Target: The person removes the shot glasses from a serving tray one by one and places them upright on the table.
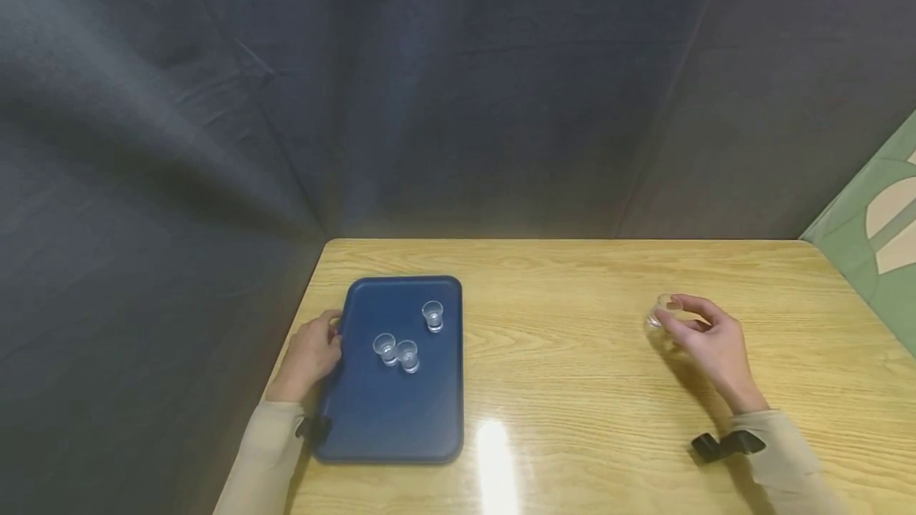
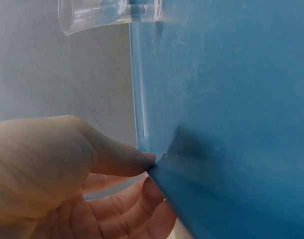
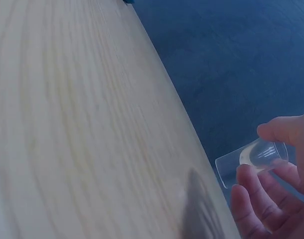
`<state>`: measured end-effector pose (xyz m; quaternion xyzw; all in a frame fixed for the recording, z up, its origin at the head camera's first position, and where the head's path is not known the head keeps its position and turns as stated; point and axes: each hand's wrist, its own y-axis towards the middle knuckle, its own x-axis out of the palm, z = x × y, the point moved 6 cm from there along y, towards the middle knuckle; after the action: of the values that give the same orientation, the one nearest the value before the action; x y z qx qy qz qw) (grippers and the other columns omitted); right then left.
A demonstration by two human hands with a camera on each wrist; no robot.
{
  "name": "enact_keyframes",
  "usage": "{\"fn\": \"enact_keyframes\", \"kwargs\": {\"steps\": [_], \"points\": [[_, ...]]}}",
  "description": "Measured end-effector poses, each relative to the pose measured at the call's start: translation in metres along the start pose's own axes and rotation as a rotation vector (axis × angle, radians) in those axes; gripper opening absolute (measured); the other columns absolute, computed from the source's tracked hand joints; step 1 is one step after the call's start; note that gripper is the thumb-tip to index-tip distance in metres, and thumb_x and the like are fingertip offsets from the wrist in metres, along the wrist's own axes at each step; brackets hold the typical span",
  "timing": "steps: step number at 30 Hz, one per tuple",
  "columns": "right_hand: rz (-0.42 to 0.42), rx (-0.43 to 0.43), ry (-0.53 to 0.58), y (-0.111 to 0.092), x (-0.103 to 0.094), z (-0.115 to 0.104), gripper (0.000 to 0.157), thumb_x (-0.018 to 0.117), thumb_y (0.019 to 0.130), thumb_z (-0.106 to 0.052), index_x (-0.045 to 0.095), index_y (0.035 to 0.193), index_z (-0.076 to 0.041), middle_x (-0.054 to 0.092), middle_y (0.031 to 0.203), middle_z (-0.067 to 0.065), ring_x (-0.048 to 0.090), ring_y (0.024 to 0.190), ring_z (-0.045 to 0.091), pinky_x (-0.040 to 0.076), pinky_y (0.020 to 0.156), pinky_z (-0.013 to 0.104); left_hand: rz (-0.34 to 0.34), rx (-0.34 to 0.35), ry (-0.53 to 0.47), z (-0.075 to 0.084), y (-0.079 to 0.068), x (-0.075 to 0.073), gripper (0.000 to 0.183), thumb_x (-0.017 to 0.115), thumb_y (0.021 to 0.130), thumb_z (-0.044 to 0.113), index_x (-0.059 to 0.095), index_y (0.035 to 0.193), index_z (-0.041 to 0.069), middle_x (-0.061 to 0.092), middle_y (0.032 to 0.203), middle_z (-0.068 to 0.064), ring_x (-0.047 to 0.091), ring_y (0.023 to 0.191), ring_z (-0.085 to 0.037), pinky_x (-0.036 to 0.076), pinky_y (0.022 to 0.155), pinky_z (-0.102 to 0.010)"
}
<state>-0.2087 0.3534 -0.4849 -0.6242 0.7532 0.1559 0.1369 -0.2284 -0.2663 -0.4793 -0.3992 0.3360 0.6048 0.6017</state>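
Note:
A dark blue tray (image 1: 390, 427) lies on the left part of the wooden table. My left hand (image 1: 309, 352) grips the tray's left edge; in the left wrist view the thumb (image 2: 124, 158) is on the rim and the fingers are curled below it. Three small clear shot glasses stand on the tray: one glass (image 1: 432, 316) near the far right, and a pair, the left glass (image 1: 385, 349) close beside the right glass (image 1: 408, 357). Over the table's right part, my right hand (image 1: 716, 344) holds another clear shot glass (image 3: 251, 162) between thumb and fingers.
The wooden table (image 1: 551, 372) stretches between the tray and my right hand. A dark cloth (image 1: 501, 118) hangs behind the table and along its left side. Patterned green fabric (image 1: 887, 221) is at the far right edge.

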Motion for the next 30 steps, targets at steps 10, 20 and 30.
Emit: {"fn": "enact_keyframes", "kwargs": {"steps": [10,20,30], "points": [[-0.024,0.040,-0.004,0.001,0.005,0.007,0.058,0.076,0.100,-0.033,0.057,0.143,0.001,0.061,0.111,-0.035,0.075,0.085,-0.002,0.063,0.072,0.023,0.001,-0.006,0.001,0.000,-0.001,0.000,0.047,0.060,0.100,0.004,0.056,0.146,-0.004,0.073,0.105,-0.021,0.070,0.088,-0.033,0.060,0.077,-0.053],[-0.028,0.056,0.002,0.005,0.010,0.015,0.065,0.075,0.101,-0.031,0.051,0.149,0.005,0.057,0.111,-0.037,0.074,0.085,-0.003,0.062,0.072,0.023,0.001,-0.002,0.009,0.000,-0.001,0.000,0.046,0.061,0.100,0.004,0.057,0.146,-0.005,0.073,0.107,-0.022,0.071,0.090,-0.034,0.060,0.078,-0.054],[-0.018,0.041,0.017,0.004,0.008,0.010,0.060,0.076,0.100,-0.027,0.053,0.147,0.002,0.059,0.114,-0.034,0.074,0.083,-0.003,0.063,0.068,0.024,-0.011,-0.004,0.003,-0.001,0.000,0.001,0.048,0.060,0.101,0.005,0.055,0.148,-0.004,0.072,0.107,-0.021,0.069,0.088,-0.031,0.059,0.074,-0.051]]}}
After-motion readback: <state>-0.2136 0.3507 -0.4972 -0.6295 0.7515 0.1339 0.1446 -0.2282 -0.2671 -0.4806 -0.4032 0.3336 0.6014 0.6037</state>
